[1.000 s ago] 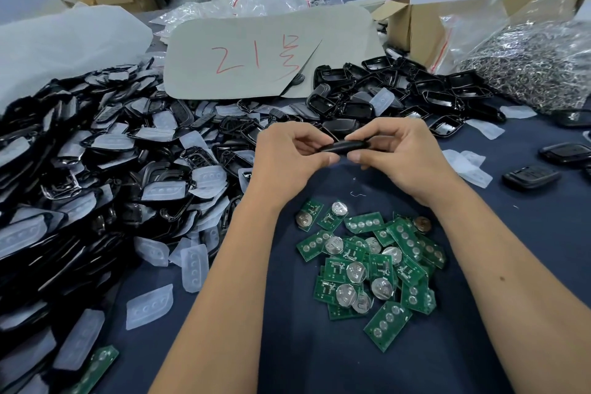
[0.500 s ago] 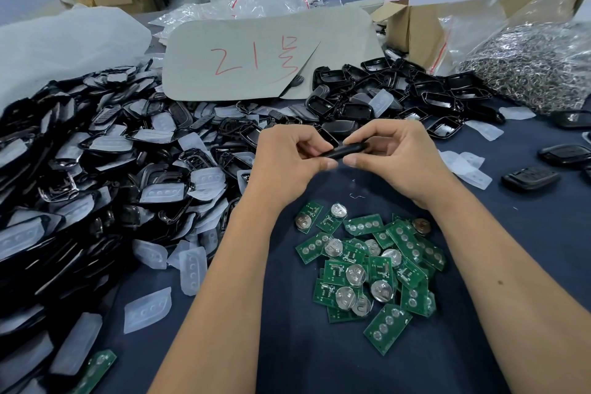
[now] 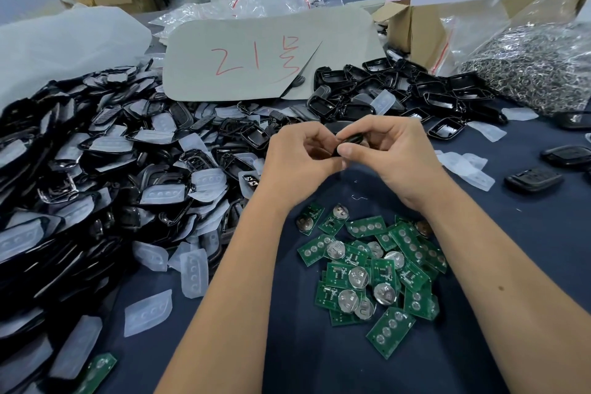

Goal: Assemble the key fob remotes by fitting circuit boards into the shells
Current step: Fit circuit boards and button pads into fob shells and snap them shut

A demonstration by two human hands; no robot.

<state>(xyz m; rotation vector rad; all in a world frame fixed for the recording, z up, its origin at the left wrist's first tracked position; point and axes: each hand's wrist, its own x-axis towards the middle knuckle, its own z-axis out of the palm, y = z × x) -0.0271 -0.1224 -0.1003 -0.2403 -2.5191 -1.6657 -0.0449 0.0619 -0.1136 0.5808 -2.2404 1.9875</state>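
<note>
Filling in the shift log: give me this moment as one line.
hands: left and right both pinch black fob shell | circuit boards: loose pile below hands | step: pressing shell

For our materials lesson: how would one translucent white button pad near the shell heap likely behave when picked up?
The button pad looks thin and rubbery, so it would probably flop or bend. Being small and thin, it is likely very light. Lying flat on the cloth, it seems unlikely to roll.
</note>
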